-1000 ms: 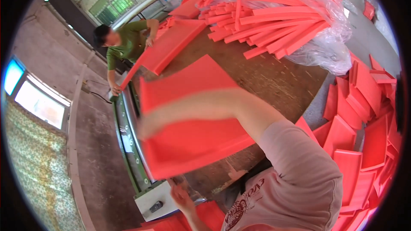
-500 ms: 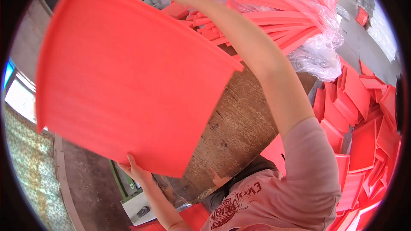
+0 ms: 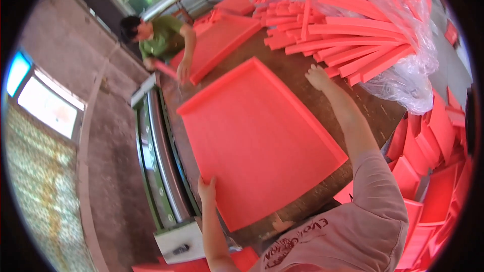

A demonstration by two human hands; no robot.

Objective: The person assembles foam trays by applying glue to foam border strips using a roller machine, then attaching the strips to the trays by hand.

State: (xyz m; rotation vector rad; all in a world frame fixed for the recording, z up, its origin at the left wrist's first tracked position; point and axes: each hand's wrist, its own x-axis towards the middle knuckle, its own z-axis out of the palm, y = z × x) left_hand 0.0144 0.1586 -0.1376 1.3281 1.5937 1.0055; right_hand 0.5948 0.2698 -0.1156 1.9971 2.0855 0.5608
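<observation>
A large red foam sheet [image 3: 262, 146] lies on the brown worktable in front of me, with raised strips along its far edge and its right edge. My left hand [image 3: 206, 190] grips the sheet's left edge near its close corner, thumb on top and the other fingers mostly hidden. Beyond the sheet's right edge, my right hand [image 3: 317, 76] reaches over the table with fingers apart and nothing visible in them. It is nearest to a pile of red foam strips [image 3: 353, 35], partly covered by clear plastic film [image 3: 403, 88].
Across the table [image 3: 373, 116], a person in a green shirt [image 3: 166, 35] handles a strip beside another red sheet [image 3: 222, 43]. A green-framed roller machine [image 3: 161, 156] runs along the table's left side. Red foam pieces [image 3: 438, 186] are heaped at the right.
The red sheet has come down from a raised, tilted position onto the table. My right hand has left its far edge and moved right. The person opposite is now visible.
</observation>
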